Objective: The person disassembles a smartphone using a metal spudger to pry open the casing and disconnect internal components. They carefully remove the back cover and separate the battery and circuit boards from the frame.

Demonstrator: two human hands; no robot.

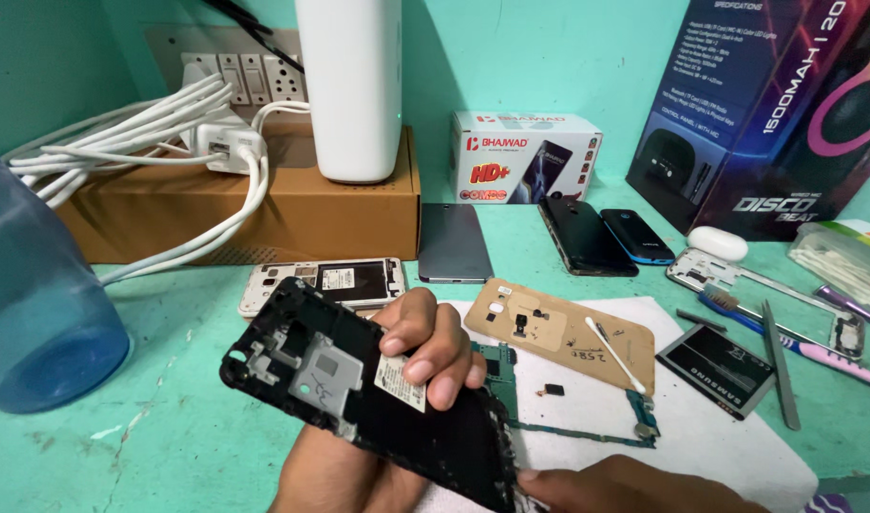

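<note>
Your left hand (425, 347) grips black phone frame (359, 399), tilted above green desk (169, 427). Your right hand (625, 484) pinches frame's lower corner. Circuit board (511, 380) lies beneath on white sheet (720, 446).

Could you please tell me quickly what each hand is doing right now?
Left hand: closed on the black plastic phone frame, fingers over its face.
Right hand: touches the frame's lower edge; whether its grip is closed cannot be told.
</note>
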